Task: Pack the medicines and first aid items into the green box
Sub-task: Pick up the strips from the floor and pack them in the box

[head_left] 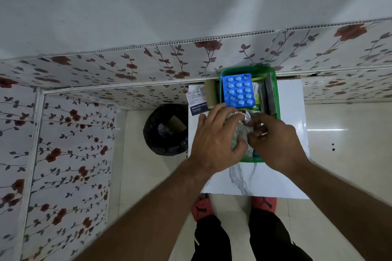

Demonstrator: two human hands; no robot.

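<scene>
Both hands meet over the near end of the green box (274,82) on the white table (292,154). The left hand (214,144) and right hand (275,142) close together on 1 silver foil strip (240,128) (contents unreadable), held directly above the box. A blue blister pack (238,90) lies beyond, long axis running away from the person.

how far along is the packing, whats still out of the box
Mostly done. The green box already holds the blue blister pack and other packets along its right side. In hand: the left hand and right hand together press a silvery foil strip over the box's near end. Left: the medicated dressing packet and a brown roll lie on the table beside the box.
</scene>
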